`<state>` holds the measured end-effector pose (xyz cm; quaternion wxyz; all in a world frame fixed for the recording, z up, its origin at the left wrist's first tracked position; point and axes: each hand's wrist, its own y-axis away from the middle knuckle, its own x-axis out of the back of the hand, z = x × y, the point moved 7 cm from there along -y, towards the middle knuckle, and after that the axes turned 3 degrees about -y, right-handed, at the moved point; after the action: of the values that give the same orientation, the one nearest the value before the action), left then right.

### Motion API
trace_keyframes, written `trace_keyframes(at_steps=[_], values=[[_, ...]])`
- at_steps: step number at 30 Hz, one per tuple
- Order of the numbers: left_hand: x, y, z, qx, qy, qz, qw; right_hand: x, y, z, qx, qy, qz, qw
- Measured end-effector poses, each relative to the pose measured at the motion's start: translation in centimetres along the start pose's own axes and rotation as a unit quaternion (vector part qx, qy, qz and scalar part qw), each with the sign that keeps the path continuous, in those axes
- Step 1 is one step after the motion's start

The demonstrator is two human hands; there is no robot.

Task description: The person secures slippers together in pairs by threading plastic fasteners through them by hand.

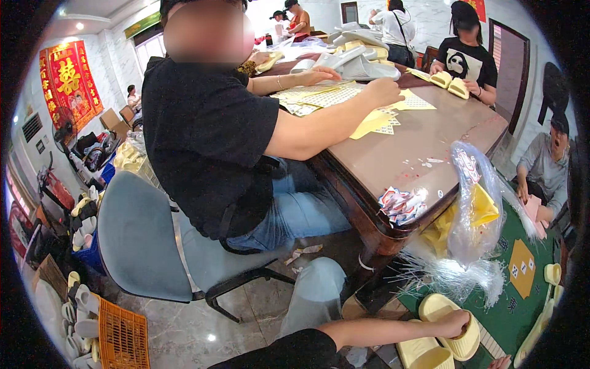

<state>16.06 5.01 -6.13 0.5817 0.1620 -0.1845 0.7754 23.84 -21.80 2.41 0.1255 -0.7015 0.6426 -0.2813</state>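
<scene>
My left hand (453,323) reaches in from the lower edge and closes on a pale yellow slipper (444,305), its fingers partly inside the opening under the strap. Another yellow slipper (424,352) lies partly beneath it, at the edge of a green-topped table (476,317). Only some fingers of my right hand (501,363) show at the bottom edge, right of the slippers; whether they hold anything is hidden. Beyond my left hand is a bundle of thin clear plastic strands (467,280). A yellow card with small white stickers (522,269) lies on the green top.
A clear plastic bag (470,215) leans against the brown table (393,161). A co-worker in black (209,141) handles yellow sticker sheets (415,101) there. Crumpled paper scraps (402,205) lie at its corner. A grey chair (144,240) and orange basket (123,335) stand left.
</scene>
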Motion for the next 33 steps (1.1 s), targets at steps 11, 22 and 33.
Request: trace_keyframes(at_steps=[11, 22, 33], values=[[1.0, 0.5, 0.6, -0.021, -0.001, 0.035, 0.999, 4.8, 0.5, 9.4, -0.121, 0.061, -0.015, 0.991], [1.2, 0.9, 0.6, -0.021, -0.005, 0.048, 0.999, 0.5, 3.7, 4.2, -0.332, -0.278, 0.127, 0.892], [2.6, 1.4, 1.3, -0.028, -0.025, 0.033, 0.999, -0.1, 4.8, 4.4, -0.333, -0.344, 0.127, 0.869]])
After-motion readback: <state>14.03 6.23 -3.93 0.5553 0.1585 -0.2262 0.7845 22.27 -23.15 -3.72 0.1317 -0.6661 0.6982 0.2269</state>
